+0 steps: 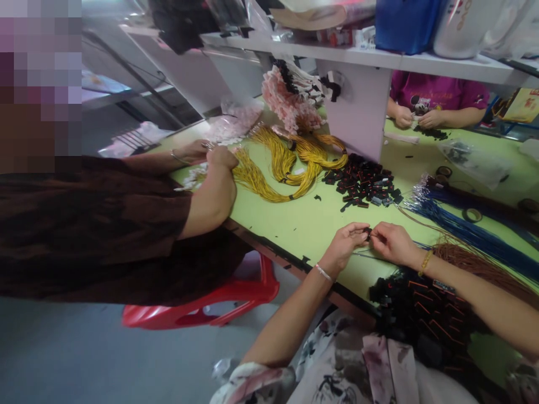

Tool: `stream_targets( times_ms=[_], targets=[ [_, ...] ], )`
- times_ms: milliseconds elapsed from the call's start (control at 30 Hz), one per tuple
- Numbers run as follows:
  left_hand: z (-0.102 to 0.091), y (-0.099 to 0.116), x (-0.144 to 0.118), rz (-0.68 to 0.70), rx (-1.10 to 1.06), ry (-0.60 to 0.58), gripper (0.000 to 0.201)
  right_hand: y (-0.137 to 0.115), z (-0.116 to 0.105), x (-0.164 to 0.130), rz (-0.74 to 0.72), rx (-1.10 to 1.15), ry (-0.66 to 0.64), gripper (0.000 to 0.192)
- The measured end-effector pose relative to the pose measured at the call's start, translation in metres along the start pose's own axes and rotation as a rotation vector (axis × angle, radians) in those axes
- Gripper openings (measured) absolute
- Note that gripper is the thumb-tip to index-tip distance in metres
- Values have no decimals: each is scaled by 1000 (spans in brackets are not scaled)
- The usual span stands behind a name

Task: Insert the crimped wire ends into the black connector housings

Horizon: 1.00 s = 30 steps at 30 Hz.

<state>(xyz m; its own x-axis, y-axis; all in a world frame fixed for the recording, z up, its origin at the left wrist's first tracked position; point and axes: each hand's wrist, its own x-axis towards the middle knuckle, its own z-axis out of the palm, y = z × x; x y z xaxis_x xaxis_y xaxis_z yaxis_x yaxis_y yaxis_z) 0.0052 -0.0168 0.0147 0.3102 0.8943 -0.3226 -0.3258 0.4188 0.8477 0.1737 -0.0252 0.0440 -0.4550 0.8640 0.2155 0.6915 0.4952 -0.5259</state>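
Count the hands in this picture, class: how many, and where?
6: the wearer's left hand and right hand, close together over the table; the far hand and near hand of the dark-clothed person at left; two hands of the purple-shirted person opposite. More may be hidden.

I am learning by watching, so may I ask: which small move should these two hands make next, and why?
Perhaps the right hand should press gently at the small black connector while the left hand steadies it: the left pinches it, the right meets its side, and whether a wire sits inside is too small to tell.
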Motion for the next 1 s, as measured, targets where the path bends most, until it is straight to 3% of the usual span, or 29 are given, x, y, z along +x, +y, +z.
stream_targets(
  times_ms=[267,433,567,667,767,900,1000],
  targets=[
    [6,-2,-1,23,6,63,37,-2,-2,0,124,21,-30,10],
    [10,-6,-4,59,64,59,36,-3,1,-3,91,-27,-48,10],
    [1,-3,-5,27,185,6,36,4,-6,-4,77,13,-98,14],
    [-9,3,-1,27,306,-5,38,17,-14,-4,228,-53,-60,16],
    [-15,8,4,74,429,-57,38,31,-18,-5,431,-287,-68,14],
    [-6,12,9,116,426,-151,33,38,-15,-7,447,-408,-198,13],
    [9,10,10,91,290,-117,31,36,-14,-9,442,-401,-201,14]
  ],
)
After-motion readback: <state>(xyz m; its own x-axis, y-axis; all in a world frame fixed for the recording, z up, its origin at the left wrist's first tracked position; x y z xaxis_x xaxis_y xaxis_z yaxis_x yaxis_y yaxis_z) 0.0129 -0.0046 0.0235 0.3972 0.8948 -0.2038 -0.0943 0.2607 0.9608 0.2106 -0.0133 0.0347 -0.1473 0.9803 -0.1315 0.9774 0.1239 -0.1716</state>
